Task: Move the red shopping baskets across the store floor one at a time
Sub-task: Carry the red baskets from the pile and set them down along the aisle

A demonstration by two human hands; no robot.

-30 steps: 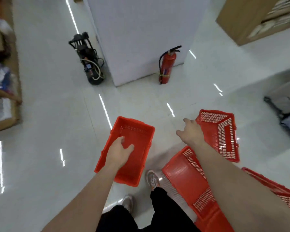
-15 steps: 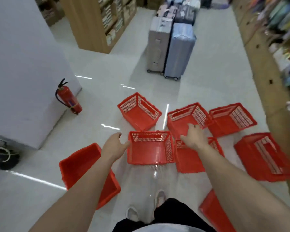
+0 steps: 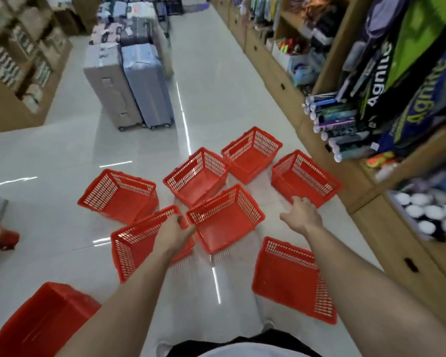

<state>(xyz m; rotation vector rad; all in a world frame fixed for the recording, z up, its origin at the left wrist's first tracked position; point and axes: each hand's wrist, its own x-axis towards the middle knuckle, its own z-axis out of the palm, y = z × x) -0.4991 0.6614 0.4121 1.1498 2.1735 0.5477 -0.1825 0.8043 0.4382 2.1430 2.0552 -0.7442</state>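
Several red mesh shopping baskets stand clustered on the white tiled floor ahead of me. My left hand [image 3: 174, 234] grips the far corner of the rim of the nearest left basket [image 3: 133, 244], which sits tilted. Right beside it is the middle basket [image 3: 224, 219]. My right hand [image 3: 301, 215] hovers with fingers spread and nothing in it, just short of the far right basket [image 3: 304, 177]. Another basket [image 3: 291, 278] lies on the floor under my right forearm. A solid-walled red basket [image 3: 41, 323] sits apart at the lower left.
Two upright suitcases [image 3: 129, 83] stand beyond the baskets. Wooden shelving [image 3: 366, 197] full of goods runs along the right, close to the far right basket. More shelves [image 3: 16, 73] are at the far left. A red fire extinguisher [image 3: 0, 238] shows at the left edge.
The view has swung right from the pillar to the basket cluster. My left hand let go of the solid red basket, now at the lower left, and closed on a mesh basket's rim.
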